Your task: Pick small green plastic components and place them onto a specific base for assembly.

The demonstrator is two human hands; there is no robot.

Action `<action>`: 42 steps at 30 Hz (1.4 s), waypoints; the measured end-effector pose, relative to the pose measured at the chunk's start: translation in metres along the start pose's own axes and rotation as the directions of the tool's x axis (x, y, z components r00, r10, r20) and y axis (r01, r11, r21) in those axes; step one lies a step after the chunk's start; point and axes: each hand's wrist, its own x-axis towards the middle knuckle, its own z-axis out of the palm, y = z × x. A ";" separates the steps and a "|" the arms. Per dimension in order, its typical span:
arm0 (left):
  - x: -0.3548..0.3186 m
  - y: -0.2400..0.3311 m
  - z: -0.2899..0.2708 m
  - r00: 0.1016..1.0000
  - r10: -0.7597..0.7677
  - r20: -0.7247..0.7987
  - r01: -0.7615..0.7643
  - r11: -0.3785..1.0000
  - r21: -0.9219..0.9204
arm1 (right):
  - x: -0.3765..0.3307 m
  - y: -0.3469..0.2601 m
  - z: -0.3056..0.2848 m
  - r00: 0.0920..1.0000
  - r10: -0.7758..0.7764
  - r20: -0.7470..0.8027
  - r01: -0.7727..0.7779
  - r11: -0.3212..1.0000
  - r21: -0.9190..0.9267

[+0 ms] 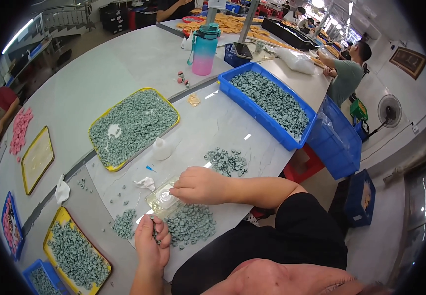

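My left hand (pixel 153 242) is curled closed at the table edge, with small green pieces showing between its thumb and fingers. Reaching in from the right, my right hand (pixel 200 186) pinches a small green piece at the edge of a clear, yellowish shallow dish (pixel 157 201); its fingertips are partly hidden. Beside the dish and near both hands lies a heap of small grey-green, stone-like pieces (pixel 191 225). A smaller heap (pixel 124 223) sits left of my left hand, and a loose group (pixel 227 162) lies beyond my right hand.
A yellow-rimmed tray (pixel 176 109) of green pieces lies ahead, near a white squeeze bottle (pixel 162 149), a blue dispensing tip (pixel 150 168) and crumpled tissue (pixel 145 184). A blue bin (pixel 299 142) stands right; a blue-pink water bottle (pixel 205 51) stands farther back. Other people sit or stand around.
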 end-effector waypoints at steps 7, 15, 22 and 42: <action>0.003 -0.010 0.010 0.995 0.058 -0.077 -0.046 0.986 0.157 | -0.005 -0.003 -0.014 1.000 0.008 -0.005 -0.008 1.000 -0.006; -0.004 -0.017 0.020 0.996 0.033 -0.086 -0.020 0.989 0.148 | -0.007 -0.004 -0.026 0.997 -0.074 0.015 0.075 0.995 -0.064; -0.004 -0.019 0.012 0.997 0.044 -0.061 -0.035 0.989 0.141 | 0.002 -0.001 -0.027 0.988 -0.137 0.071 0.144 0.983 -0.116; 0.017 0.000 -0.034 0.994 -0.110 -0.018 0.111 0.972 0.209 | 0.003 0.016 0.033 0.995 -0.095 0.024 0.096 0.993 -0.067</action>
